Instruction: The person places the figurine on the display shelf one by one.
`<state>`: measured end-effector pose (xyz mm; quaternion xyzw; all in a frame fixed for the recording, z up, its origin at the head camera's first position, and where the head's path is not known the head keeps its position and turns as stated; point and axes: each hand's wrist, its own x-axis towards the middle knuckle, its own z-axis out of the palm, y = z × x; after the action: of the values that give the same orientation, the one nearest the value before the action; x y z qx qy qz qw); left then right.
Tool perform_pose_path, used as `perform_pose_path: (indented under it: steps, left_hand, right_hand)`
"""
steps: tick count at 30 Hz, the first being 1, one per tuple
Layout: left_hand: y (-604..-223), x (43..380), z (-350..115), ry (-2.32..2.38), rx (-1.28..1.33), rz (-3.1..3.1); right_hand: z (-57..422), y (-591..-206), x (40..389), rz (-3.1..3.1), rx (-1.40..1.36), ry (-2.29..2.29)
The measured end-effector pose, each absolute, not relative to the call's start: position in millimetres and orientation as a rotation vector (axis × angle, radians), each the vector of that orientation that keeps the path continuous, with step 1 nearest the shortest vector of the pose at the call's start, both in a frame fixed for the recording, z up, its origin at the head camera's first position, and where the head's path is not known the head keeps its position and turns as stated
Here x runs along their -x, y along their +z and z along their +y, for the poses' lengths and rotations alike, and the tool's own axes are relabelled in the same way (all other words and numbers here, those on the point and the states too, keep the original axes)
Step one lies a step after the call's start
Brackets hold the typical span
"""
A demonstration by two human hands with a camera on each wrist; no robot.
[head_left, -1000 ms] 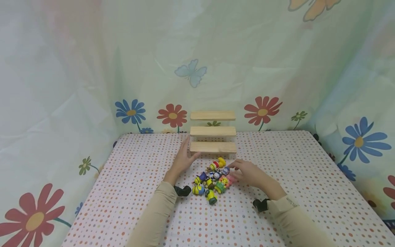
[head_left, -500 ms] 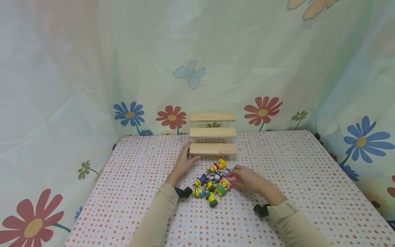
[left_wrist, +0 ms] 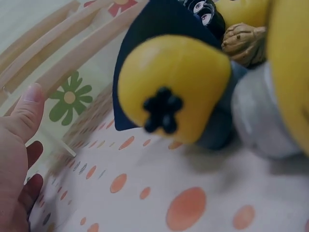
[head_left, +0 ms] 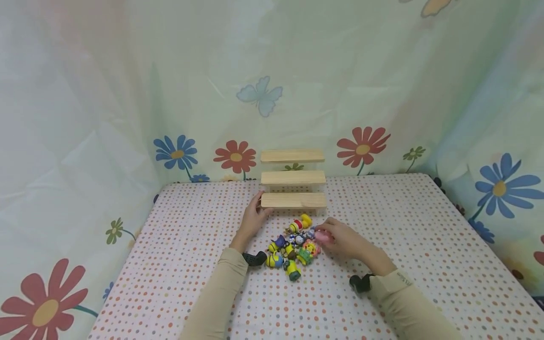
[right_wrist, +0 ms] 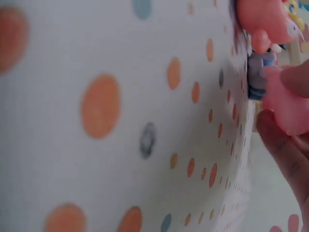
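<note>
My right hand (head_left: 347, 241) pinches a small pink toy figurine (right_wrist: 285, 106) between thumb and fingers, just right of a cluster of toys. Beside the left end of a three-tier wooden shelf stand (head_left: 293, 200) is my left hand (head_left: 250, 222), thumb and fingers extended at the lowest tier. In the left wrist view, the thumb (left_wrist: 30, 108) overlaps a shelf board. The cluster includes a pink-and-green figurine (head_left: 305, 255), a yellow-and-green one (head_left: 292, 271) and a yellow one with a purple top (head_left: 277, 243). Another pink figurine (right_wrist: 265, 21) lies near the held one.
A dotted cloth (head_left: 195, 226) covers the table. Behind it hangs a flowered backdrop (head_left: 191, 85), close to the shelf's back. The toys lie in front of the shelf, between my forearms. Black wrist devices (head_left: 360, 283) sit under both wrists.
My right hand has closed its fingers on the pink figurine and drawn it away from the neighbouring toys. My left hand has stayed near the shelf's left end, fingers less spread.
</note>
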<state>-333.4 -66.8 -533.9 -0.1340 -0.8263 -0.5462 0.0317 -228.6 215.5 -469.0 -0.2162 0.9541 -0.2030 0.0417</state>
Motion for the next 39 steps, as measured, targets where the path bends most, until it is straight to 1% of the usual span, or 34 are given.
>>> perform_pose_path:
  steps: [9,15,21,25,30,34,39]
  left_hand:
    - [-533.0,330.2,-65.7,-1.661,0.420,-2.504]
    - [-534.5,330.9,-65.2,-1.672,0.394,-2.501]
    - [-535.3,329.2,-64.8,-1.685,0.378,-2.505]
    - [-535.2,329.2,-66.6,-1.709,0.333,-2.512]
    - [-535.3,331.4,-68.7,-1.731,0.349,-2.499]
    - [-536.3,331.3,-69.5,-1.756,0.360,-2.486]
    - [-538.3,329.4,-67.6,-1.772,0.344,-2.483]
  right_hand:
    - [221.7,-471.9,232.7,2.943,0.529,-0.961]
    - [221.4,-473.5,234.2,2.895,0.383,-1.088]
    - [223.0,-474.9,237.1,3.034,0.333,-1.142]
    - [223.6,-472.7,242.3,3.068,0.215,-1.224]
    - [221.8,-460.9,259.8,3.176,0.171,-1.256]
    - [216.9,-445.3,282.3,3.255,0.182,-1.294]
    - [211.4,-430.2,310.1,3.244,0.101,-1.420]
